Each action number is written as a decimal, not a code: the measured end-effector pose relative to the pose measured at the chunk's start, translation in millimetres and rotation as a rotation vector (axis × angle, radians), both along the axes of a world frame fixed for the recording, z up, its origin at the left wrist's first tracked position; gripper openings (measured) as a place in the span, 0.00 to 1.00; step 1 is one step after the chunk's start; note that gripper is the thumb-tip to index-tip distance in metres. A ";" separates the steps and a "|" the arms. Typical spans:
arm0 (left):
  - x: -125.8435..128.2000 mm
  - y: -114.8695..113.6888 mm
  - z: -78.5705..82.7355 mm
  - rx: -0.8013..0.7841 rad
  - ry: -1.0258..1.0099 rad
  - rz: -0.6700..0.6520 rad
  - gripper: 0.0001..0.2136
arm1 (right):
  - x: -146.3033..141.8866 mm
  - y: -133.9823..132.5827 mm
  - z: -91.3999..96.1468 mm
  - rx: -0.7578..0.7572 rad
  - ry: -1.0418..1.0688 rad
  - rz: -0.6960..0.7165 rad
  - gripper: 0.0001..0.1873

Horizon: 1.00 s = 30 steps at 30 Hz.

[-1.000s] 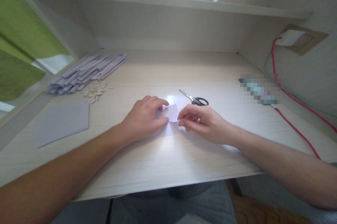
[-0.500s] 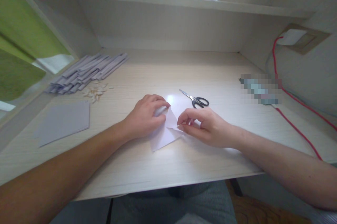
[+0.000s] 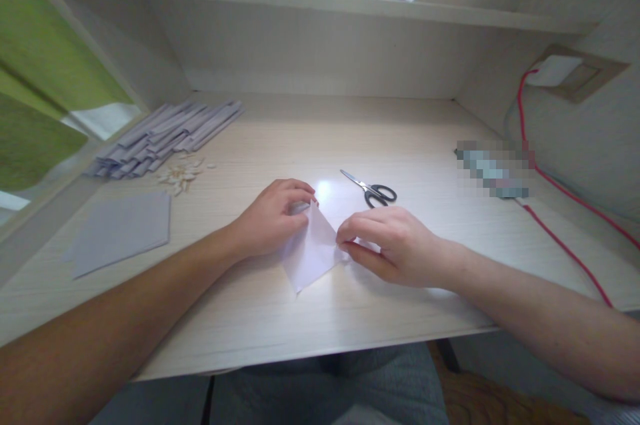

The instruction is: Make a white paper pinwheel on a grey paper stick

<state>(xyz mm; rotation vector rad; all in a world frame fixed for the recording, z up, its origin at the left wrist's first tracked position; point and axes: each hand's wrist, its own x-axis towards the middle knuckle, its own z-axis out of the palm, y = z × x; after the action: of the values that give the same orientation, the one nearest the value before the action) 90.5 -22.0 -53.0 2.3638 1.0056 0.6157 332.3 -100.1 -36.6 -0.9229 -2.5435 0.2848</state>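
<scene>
A sheet of pale paper (image 3: pixel 313 248), partly folded, lies on the desk between my hands, one corner pointing toward me. My left hand (image 3: pixel 275 218) is closed on its upper left edge, thumb and fingers pinching it. My right hand (image 3: pixel 385 242) pinches the paper's right side between thumb and fingertips. Those fingers hide part of the sheet. Just beyond my right hand lie scissors (image 3: pixel 373 190) with black handles, their blades pointing away to the left.
Rolled or folded paper strips (image 3: pixel 165 138) are piled at the back left, beside small pale pieces (image 3: pixel 181 174). Flat paper sheets (image 3: pixel 123 232) lie nearer on the left. At right are a blurred-out device (image 3: pixel 493 170) and a red cable (image 3: pixel 570 252). A shelf (image 3: pixel 300 2) overhangs the back.
The paper's front flap has come down flatter over the sheet. My left hand has shifted slightly left, and the near corner has moved slightly toward me. The right hand has barely moved.
</scene>
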 end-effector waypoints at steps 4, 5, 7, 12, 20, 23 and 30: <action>0.5 2.3 4.3 -0.031 -0.016 0.036 0.09 | -0.6 0.1 0.4 -0.018 0.001 -0.007 0.07; 0.2 2.7 4.9 -0.031 -0.016 0.058 0.08 | -0.8 0.1 0.4 -0.024 0.008 -0.016 0.07; -0.5 2.6 5.6 -0.015 -0.015 0.103 0.07 | -1.5 -0.2 0.1 -0.051 0.036 -0.039 0.06; 0.0 -5.1 7.7 0.107 -0.083 0.137 0.06 | -5.1 -0.5 2.0 -0.292 0.196 -0.140 0.04; 3.9 -21.7 18.4 0.197 -0.225 0.047 0.05 | -8.7 4.8 5.4 -0.771 0.584 -0.306 0.05; 5.3 -24.9 23.0 0.091 -0.242 0.016 0.05 | -7.7 2.4 6.6 -0.515 0.527 -0.285 0.04; 7.6 -30.9 26.7 -0.081 -0.262 -0.125 0.06 | -8.5 -2.3 9.3 -0.368 0.478 -0.250 0.03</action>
<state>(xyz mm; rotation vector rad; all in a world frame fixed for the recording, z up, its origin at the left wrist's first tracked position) 98.0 -52.9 -26.3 2.1862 0.7481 0.7963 323.8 -102.4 -27.3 -1.1317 -1.9492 0.8086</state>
